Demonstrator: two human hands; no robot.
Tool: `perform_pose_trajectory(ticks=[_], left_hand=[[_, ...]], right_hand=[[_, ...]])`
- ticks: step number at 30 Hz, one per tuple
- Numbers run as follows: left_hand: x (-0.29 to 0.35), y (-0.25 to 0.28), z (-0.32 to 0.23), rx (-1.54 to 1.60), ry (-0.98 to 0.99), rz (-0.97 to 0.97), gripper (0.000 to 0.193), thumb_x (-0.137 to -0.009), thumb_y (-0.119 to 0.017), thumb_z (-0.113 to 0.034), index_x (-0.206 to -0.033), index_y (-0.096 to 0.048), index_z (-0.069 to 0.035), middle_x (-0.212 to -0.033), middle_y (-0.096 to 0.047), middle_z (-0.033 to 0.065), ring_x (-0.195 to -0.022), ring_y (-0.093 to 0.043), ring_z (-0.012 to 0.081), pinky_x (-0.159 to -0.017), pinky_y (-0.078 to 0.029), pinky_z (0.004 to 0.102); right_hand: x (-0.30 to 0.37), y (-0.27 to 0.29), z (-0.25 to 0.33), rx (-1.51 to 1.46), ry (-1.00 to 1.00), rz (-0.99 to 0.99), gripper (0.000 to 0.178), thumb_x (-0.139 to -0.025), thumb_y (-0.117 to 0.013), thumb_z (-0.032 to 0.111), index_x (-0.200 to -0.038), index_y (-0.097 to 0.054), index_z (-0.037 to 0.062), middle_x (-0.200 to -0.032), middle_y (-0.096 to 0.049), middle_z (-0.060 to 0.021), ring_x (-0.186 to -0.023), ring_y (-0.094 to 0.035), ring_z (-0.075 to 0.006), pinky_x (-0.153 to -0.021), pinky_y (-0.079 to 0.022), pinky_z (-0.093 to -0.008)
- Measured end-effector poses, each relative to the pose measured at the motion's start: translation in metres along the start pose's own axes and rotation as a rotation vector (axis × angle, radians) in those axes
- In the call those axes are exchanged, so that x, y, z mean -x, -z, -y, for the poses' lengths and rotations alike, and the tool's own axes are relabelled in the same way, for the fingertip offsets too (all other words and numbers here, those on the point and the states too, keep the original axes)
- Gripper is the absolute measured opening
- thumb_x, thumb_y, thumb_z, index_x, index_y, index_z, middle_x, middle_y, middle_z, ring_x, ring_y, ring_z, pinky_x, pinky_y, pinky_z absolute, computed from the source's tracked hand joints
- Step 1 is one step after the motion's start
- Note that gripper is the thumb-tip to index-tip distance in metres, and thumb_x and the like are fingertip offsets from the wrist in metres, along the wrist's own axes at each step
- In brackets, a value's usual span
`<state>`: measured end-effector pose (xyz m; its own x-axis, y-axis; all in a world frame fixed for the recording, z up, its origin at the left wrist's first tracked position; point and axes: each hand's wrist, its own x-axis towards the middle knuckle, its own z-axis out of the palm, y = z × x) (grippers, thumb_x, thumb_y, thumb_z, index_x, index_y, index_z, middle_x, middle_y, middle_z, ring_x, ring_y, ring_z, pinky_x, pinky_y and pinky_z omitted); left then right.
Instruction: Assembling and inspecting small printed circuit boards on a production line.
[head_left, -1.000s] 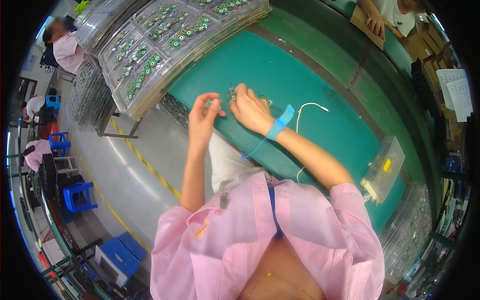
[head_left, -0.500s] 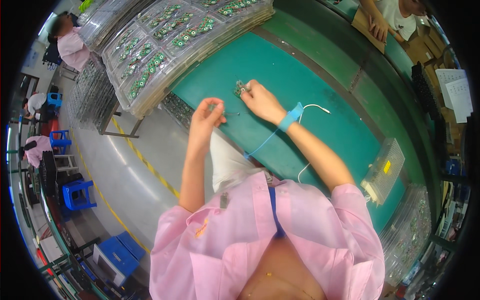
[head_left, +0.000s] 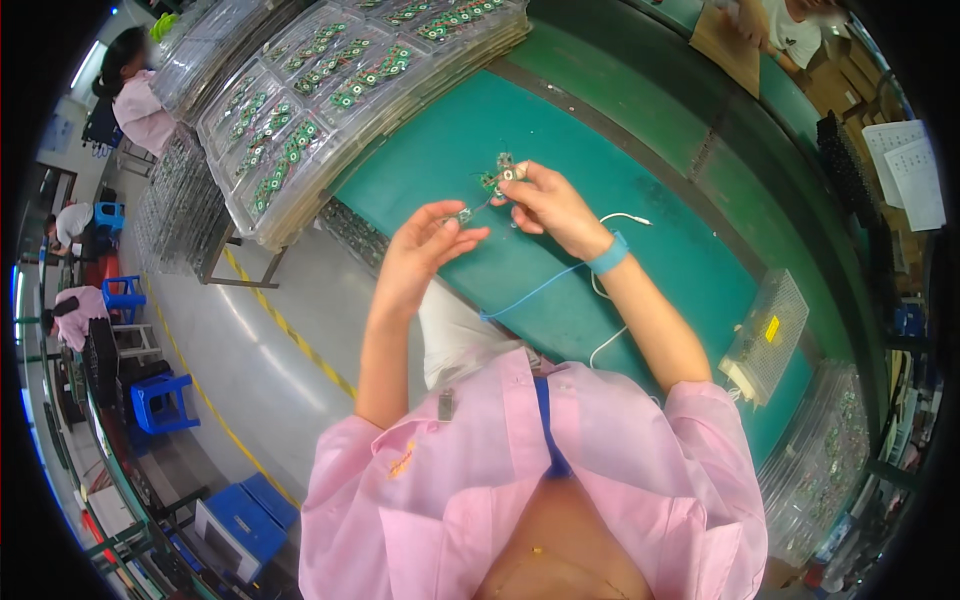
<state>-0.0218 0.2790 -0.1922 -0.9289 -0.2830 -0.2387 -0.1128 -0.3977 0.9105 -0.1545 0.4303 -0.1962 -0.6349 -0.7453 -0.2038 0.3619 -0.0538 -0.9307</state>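
Between the thumb and fingers of my right hand (head_left: 548, 205) is a small green circuit board (head_left: 507, 174) with pale round parts and thin wires. My left hand (head_left: 428, 240) pinches a small piece (head_left: 464, 215), apparently another little board, joined to the first by a wire. Both hands are raised above the green work mat (head_left: 600, 170), the left one near its left edge. Around my right wrist goes a blue wrist strap (head_left: 609, 254), whose thin blue cord (head_left: 530, 293) runs down toward my lap.
Stacked clear trays (head_left: 330, 110) of green circuit boards stand at the far left. A white cable (head_left: 625, 218) lies on the mat, and a perforated metal box (head_left: 768, 335) sits at the right. More trays (head_left: 822, 465) are at lower right. Beyond the green conveyor (head_left: 640, 85) another person works.
Both hands have come closer together, the left moving right and my right hand shifting slightly right. The board now stands more upright in my right fingers, with the wire between the hands.
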Motion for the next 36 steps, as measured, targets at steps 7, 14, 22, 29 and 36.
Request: perform_pose_trajectory(ticks=[7,14,22,29,36], left_hand=[[0.001,0.003,-0.001,-0.096,-0.012,0.063,0.018,-0.094,-0.05,-0.014,-0.102,-0.053,0.001,-0.081,-0.059,0.0088,-0.077,-0.065,0.0185,-0.065,-0.049,0.0227],[-0.009,-0.015,-0.002,-0.223,-0.141,0.081,0.019,-0.095,-0.052,-0.019,-0.098,-0.053,0.0,-0.076,-0.057,0.0067,-0.068,-0.062,0.0152,-0.061,-0.047,0.0222],[-0.016,-0.014,-0.002,-0.225,-0.113,0.106,0.019,-0.093,-0.053,-0.016,-0.1,-0.054,0.001,-0.078,-0.058,0.0076,-0.067,-0.06,0.0134,-0.06,-0.045,0.0211],[-0.017,-0.013,-0.007,-0.168,-0.093,0.164,0.02,-0.093,-0.054,-0.018,-0.103,-0.054,0.0,-0.078,-0.058,0.006,-0.068,-0.056,0.0106,-0.06,-0.042,0.0186],[-0.015,-0.015,-0.007,-0.161,-0.082,0.174,0.021,-0.093,-0.055,-0.018,-0.106,-0.054,-0.001,-0.079,-0.058,0.0048,-0.066,-0.053,0.0092,-0.059,-0.039,0.017]], right_hand=[[0.007,0.007,0.01,-0.048,0.044,0.019,0.016,-0.088,-0.057,0.015,-0.096,-0.05,0.0032,-0.084,-0.06,-0.0068,-0.055,-0.048,-0.0046,-0.044,-0.035,-0.0153],[0.015,-0.001,0.005,0.148,0.141,0.078,0.016,-0.09,-0.056,0.016,-0.099,-0.048,0.0041,-0.078,-0.057,-0.0043,-0.058,-0.049,-0.0065,-0.05,-0.037,-0.0177],[0.021,-0.003,0.007,0.299,0.189,0.11,0.017,-0.091,-0.054,0.016,-0.1,-0.046,0.0033,-0.075,-0.056,-0.0039,-0.059,-0.05,-0.0087,-0.052,-0.039,-0.0202],[0.023,-0.007,0.01,0.332,0.204,0.131,0.018,-0.092,-0.053,0.018,-0.098,-0.045,0.0028,-0.075,-0.055,-0.0044,-0.06,-0.051,-0.0095,-0.053,-0.04,-0.021],[0.025,-0.004,0.011,0.348,0.194,0.128,0.017,-0.093,-0.051,0.018,-0.095,-0.045,0.0027,-0.075,-0.055,-0.005,-0.061,-0.052,-0.0097,-0.053,-0.04,-0.0224]])
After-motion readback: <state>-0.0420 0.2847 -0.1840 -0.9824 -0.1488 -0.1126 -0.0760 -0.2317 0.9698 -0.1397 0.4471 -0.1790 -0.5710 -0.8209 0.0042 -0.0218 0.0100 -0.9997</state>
